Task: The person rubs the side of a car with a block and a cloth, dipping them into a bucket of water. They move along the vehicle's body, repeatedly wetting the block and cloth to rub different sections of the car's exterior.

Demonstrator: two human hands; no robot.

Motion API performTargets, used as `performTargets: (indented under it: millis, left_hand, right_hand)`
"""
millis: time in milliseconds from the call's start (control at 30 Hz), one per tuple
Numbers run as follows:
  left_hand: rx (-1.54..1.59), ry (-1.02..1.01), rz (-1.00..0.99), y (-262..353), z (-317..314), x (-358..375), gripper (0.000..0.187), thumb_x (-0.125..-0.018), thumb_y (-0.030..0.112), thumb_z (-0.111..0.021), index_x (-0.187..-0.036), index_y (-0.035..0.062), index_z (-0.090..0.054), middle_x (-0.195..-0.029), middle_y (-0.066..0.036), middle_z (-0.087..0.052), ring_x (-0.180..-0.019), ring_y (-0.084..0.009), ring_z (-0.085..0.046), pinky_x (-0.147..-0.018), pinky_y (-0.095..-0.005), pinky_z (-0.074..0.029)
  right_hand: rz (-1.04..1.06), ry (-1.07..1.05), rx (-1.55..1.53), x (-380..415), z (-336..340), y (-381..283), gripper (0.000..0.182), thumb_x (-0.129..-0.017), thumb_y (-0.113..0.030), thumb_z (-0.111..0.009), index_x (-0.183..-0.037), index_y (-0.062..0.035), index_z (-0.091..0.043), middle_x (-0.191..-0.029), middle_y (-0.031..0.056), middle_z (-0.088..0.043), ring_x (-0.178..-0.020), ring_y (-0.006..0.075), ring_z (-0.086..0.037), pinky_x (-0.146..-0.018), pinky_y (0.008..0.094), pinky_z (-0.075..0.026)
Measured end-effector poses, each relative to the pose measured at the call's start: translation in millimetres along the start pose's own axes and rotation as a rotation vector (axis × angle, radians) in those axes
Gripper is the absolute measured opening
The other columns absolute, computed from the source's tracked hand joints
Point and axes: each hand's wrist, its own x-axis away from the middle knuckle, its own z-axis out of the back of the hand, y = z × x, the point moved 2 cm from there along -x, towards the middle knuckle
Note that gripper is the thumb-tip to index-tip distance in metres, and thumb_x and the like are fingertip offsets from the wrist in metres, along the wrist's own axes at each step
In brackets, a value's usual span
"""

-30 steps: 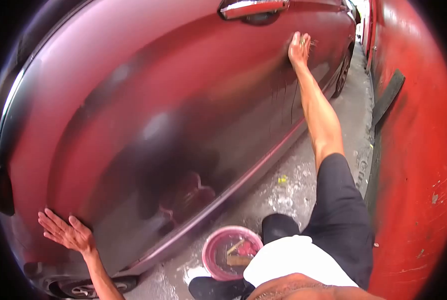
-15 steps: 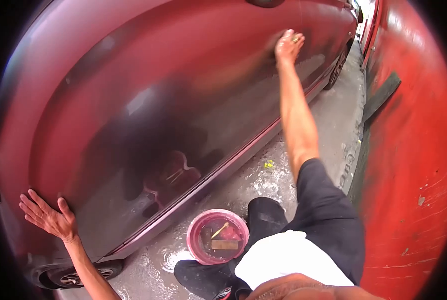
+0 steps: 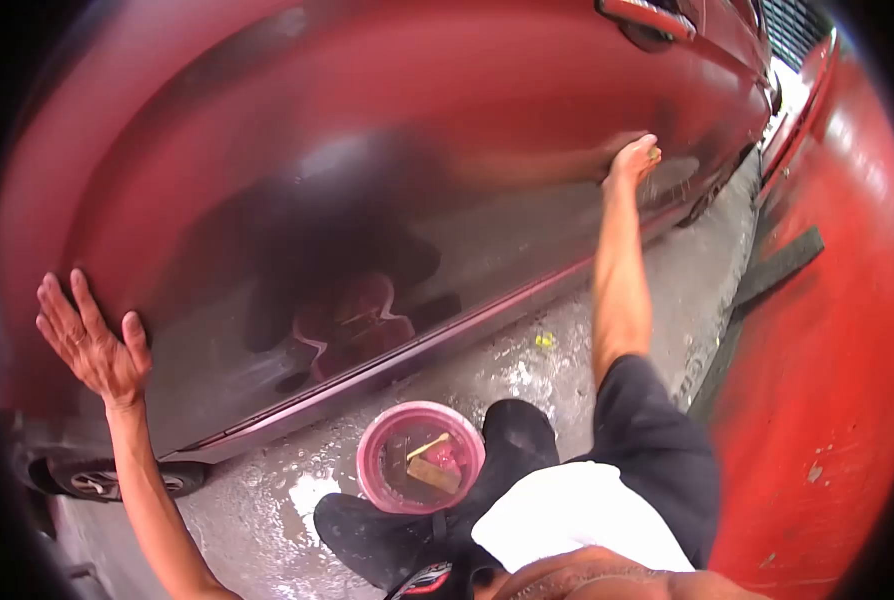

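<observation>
A dark red car door [image 3: 367, 110], wet and dull with grey patches, fills the left and centre. My left hand [image 3: 97, 345] rests on the car's side at the far left, fingers spread and holding nothing. At the right part of the door, my right hand [image 3: 637, 160] presses on the wet surface. Its fingers curl round something small, too hidden to make out. Below the door handle [image 3: 652, 18], the right hand is near a light, wet patch.
A pink bucket [image 3: 370, 478] of water between my knees holds a block [image 3: 435, 474] and a yellow-handled item [image 3: 428, 446]. A red panel [image 3: 817, 400] with a dark strip [image 3: 782, 268] stands on the right. The concrete floor [image 3: 267, 500] is wet.
The view has shifted, showing more of the door handle. My right hand has moved lower along the door towards the light patch. My left hand stays spread on the car.
</observation>
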Motion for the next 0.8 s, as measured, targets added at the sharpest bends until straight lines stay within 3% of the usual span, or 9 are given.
performTargets:
  millis: [33, 100, 267, 367, 400, 467, 567, 633, 800]
  left_hand:
    - [0.010, 0.015, 0.000, 1, 0, -3, 0.066, -0.102, 0.049, -0.037, -0.154, 0.0093, -0.035, -0.160, -0.017, -0.030, -0.149, -0.0333, -0.025, -0.121, -0.0489, -0.015]
    - [0.039, 0.005, -0.017, 4, 5, -2, 0.067, -0.102, 0.050, -0.037, -0.155, 0.0098, -0.034, -0.161, -0.016, -0.029, -0.149, -0.0332, -0.025, -0.121, -0.0489, -0.015]
    - [0.053, 0.018, -0.015, 3, 1, -1, 0.070, -0.101, 0.056, -0.038, -0.155, 0.0119, -0.034, -0.161, -0.014, -0.028, -0.150, -0.0311, -0.025, -0.121, -0.0483, -0.017]
    - [0.025, 0.024, -0.037, 1, 0, -1, 0.069, -0.101, 0.056, -0.037, -0.155, 0.0124, -0.034, -0.161, -0.013, -0.029, -0.149, -0.0300, -0.027, -0.121, -0.0482, -0.018]
    - [0.025, 0.029, -0.037, 1, 1, -2, 0.069, -0.101, 0.056, -0.037, -0.155, 0.0125, -0.034, -0.161, -0.013, -0.029, -0.149, -0.0299, -0.027, -0.121, -0.0481, -0.017]
    - [0.023, 0.043, -0.007, 6, 1, -2, 0.069, -0.101, 0.056, -0.037, -0.155, 0.0127, -0.034, -0.161, -0.013, -0.030, -0.149, -0.0298, -0.027, -0.121, -0.0480, -0.017]
    - [0.012, 0.030, -0.031, 6, 0, -1, 0.066, -0.103, 0.052, -0.038, -0.156, 0.0147, -0.032, -0.162, -0.011, -0.029, -0.150, -0.0292, -0.025, -0.121, -0.0477, -0.017]
    - [0.011, 0.005, -0.007, 4, 1, 1, 0.068, -0.101, 0.057, -0.038, -0.155, 0.0145, -0.035, -0.160, -0.011, -0.031, -0.149, -0.0295, -0.028, -0.120, -0.0495, -0.018]
    - [0.007, 0.030, 0.032, 7, -3, 2, 0.067, -0.101, 0.056, -0.039, -0.155, 0.0155, -0.035, -0.161, -0.011, -0.031, -0.149, -0.0297, -0.026, -0.120, -0.0504, -0.018]
  right_hand:
    - [0.072, -0.187, 0.029, 69, -10, -54, 0.033, -0.101, -0.025, -0.041, -0.107, 0.0051, -0.053, -0.118, 0.0240, -0.056, -0.105, 0.0322, -0.058, -0.085, 0.0495, -0.050]
    - [0.809, -0.047, 0.297, 197, -39, -90, 0.062, -0.100, -0.020, -0.040, -0.153, 0.0047, -0.020, -0.157, 0.0302, -0.020, -0.150, 0.0430, -0.013, -0.122, 0.0505, -0.010]
    - [1.244, -0.555, 0.494, 138, 7, -81, 0.069, -0.100, -0.024, -0.040, -0.155, 0.0056, -0.011, -0.162, 0.0285, -0.009, -0.151, 0.0435, -0.004, -0.122, 0.0498, -0.004]
    - [-0.048, -0.121, 0.121, -33, 22, -13, 0.048, -0.106, -0.032, -0.032, -0.128, 0.0089, -0.043, -0.148, 0.0328, -0.035, -0.142, 0.0424, -0.031, -0.115, 0.0512, -0.030]
    - [0.420, 0.201, 0.683, -60, 15, 30, 0.057, -0.104, -0.042, -0.032, -0.115, 0.0088, -0.054, -0.118, 0.0260, -0.058, -0.115, 0.0320, -0.055, -0.097, 0.0432, -0.046]
    - [0.339, -0.061, 0.403, 28, 0, -16, 0.044, -0.103, -0.029, -0.033, -0.107, 0.0098, -0.053, -0.119, 0.0297, -0.057, -0.115, 0.0381, -0.055, -0.102, 0.0475, -0.040]
    - [0.808, -0.297, 0.249, 272, -14, -68, 0.082, -0.094, -0.032, -0.046, -0.152, 0.0129, -0.009, -0.160, 0.0343, -0.008, -0.150, 0.0475, -0.009, -0.121, 0.0554, -0.003]
    - [1.086, -0.621, 0.391, 342, -8, 1, 0.092, -0.089, -0.038, -0.052, -0.156, 0.0046, -0.006, -0.161, 0.0306, -0.009, -0.149, 0.0496, -0.007, -0.120, 0.0588, 0.001]
    - [0.706, -0.244, 0.294, 133, 37, 31, 0.065, -0.101, -0.020, -0.037, -0.155, 0.0059, -0.010, -0.163, 0.0264, -0.006, -0.153, 0.0374, -0.005, -0.123, 0.0448, -0.006]
